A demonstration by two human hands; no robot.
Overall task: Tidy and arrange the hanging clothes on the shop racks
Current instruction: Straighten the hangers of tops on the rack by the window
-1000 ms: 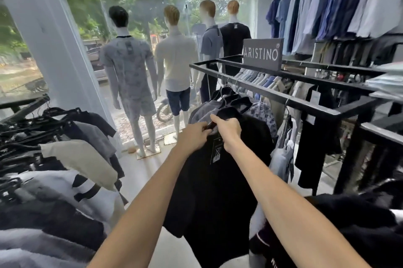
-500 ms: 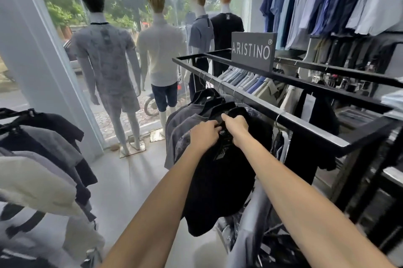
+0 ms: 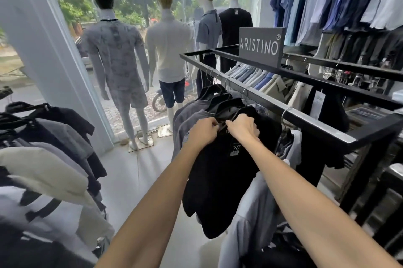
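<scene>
Head view puts the black metal rack (image 3: 272,102) across our right side, its near rail running from the shop window toward us and carrying a row of shirts on wire hooks. Below that rail, near its closer end, hangs a black shirt (image 3: 218,180). It sits between two grey shirts (image 3: 185,119) on the window side and a pale blue-grey garment (image 3: 250,202) on our side. The black shirt is short-sleeved, dark and matte. Its body drops well below the rail, and one sleeve hangs out to the left. A small tag (image 3: 236,150) sits on the chest just under the neckline. We cannot tell whether its hook rests on the rail, since our hands cover that spot.

Both our bare forearms reach forward and slightly up, converging at the shirt's collar. Our left hand (image 3: 204,132) has its fingers curled tight into the fabric at the left of the neckline. Our right hand (image 3: 242,127) is knuckles up and pinches the collar just beside it. The two hands almost touch.
</scene>
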